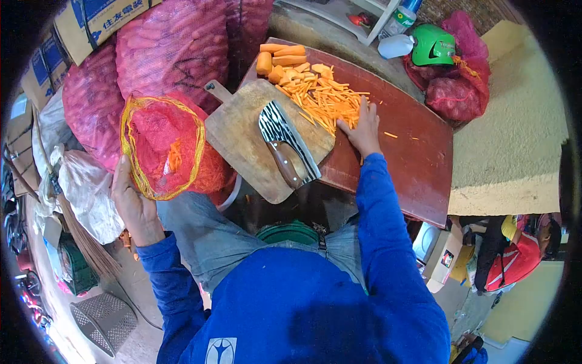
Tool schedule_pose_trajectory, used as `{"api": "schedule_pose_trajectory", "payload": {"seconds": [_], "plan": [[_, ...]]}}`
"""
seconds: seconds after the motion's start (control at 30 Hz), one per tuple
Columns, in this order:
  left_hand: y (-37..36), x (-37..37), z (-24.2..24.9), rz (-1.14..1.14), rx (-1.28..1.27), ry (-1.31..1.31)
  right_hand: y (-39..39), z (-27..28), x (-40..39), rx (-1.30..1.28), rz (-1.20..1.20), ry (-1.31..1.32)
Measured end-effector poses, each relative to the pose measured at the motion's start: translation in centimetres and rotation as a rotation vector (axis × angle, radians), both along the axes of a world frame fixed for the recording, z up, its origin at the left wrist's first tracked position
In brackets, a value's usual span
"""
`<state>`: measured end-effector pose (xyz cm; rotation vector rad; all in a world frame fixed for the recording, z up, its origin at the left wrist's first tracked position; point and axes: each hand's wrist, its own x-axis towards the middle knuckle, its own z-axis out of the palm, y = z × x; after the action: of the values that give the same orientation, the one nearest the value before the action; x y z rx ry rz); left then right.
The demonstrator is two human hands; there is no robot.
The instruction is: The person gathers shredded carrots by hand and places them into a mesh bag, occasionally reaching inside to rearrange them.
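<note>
My left hand (137, 205) grips the yellow-edged rim of a red mesh bag (159, 130), keeping its mouth wide. A few orange carrot pieces (174, 156) lie inside the bag. On the red wooden table, my right hand (365, 130) touches the right edge of a heap of cut carrot sticks (330, 97), thumb and fingers apart. Thicker peeled carrot pieces (290, 56) lie at the heap's far left. Between my hands is a wooden cutting board (236, 130), with a brown-handled knife (285, 142) with a black-and-white patterned blade resting on it.
Large mesh sacks (173, 48) full of carrots stand at the left, beneath cardboard boxes (97, 24). The red table (418, 164) extends right. A green helmet (433, 45) and a smaller red mesh bag (458, 94) sit beyond it. A broom (85, 230) leans at left.
</note>
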<state>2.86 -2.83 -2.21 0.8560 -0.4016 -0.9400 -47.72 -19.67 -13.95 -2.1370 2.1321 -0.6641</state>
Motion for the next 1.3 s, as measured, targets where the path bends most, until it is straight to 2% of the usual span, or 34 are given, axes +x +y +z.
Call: {"api": "schedule_pose_trajectory", "payload": {"seconds": [0.1, 0.17, 0.23, 0.3, 0.37, 0.43, 0.57, 0.6, 0.77, 0.83, 0.9, 0.97, 1.17, 1.3], "plan": [[0.2, -0.2, -0.2, 0.009, 0.007, -0.013, -2.1, 1.2, -2.0, 0.079, 0.118, -0.062], [0.4, -0.5, 0.1, 0.021, 0.006, -0.036, -4.9, 1.6, -5.6, 0.234, 0.431, -0.28], [0.5, -0.6, 0.2, 0.007, -0.002, -0.037, -6.7, 1.7, -6.2, 0.236, 0.399, -0.342], [0.5, -0.5, 0.2, -0.006, -0.008, -0.025, -8.7, 0.1, -6.2, 0.136, 0.14, -0.25], [0.5, -0.4, 0.0, -0.021, -0.004, -0.021, -7.5, 0.2, -3.0, 0.109, 0.132, -0.186], [0.6, -0.6, 0.1, -0.006, 0.005, -0.037, -5.6, 1.3, 0.4, 0.136, 0.065, 0.138], [0.7, -0.4, -0.2, -0.001, 0.014, -0.042, -2.8, 0.2, 1.2, 0.042, 0.28, 0.111], [0.7, -0.4, -0.1, 0.0, 0.017, -0.041, -2.1, 1.0, 1.1, 0.097, 0.293, 0.097], [0.9, -0.6, 0.6, 0.002, 0.006, -0.031, 2.0, 2.8, -1.0, 0.064, 0.297, 0.177], [1.0, -0.2, -0.1, 0.039, 0.023, -0.045, 3.0, 2.2, -1.2, 0.082, 0.127, 0.211], [0.9, 0.0, -0.7, 0.056, 0.046, -0.064, 3.0, 1.7, -0.4, 0.11, 0.13, 0.201], [0.7, 0.0, -0.8, -0.027, 0.02, -0.023, 2.7, 2.9, 1.9, 0.126, 0.14, 0.239], [0.8, -0.8, 0.2, -0.036, 0.001, -0.017, -0.7, 0.2, 3.1, -0.068, 0.184, 0.212], [0.9, -1.0, 0.4, -0.03, 0.0, -0.015, 0.0, 0.9, 2.9, -0.12, 0.227, 0.161]]}}
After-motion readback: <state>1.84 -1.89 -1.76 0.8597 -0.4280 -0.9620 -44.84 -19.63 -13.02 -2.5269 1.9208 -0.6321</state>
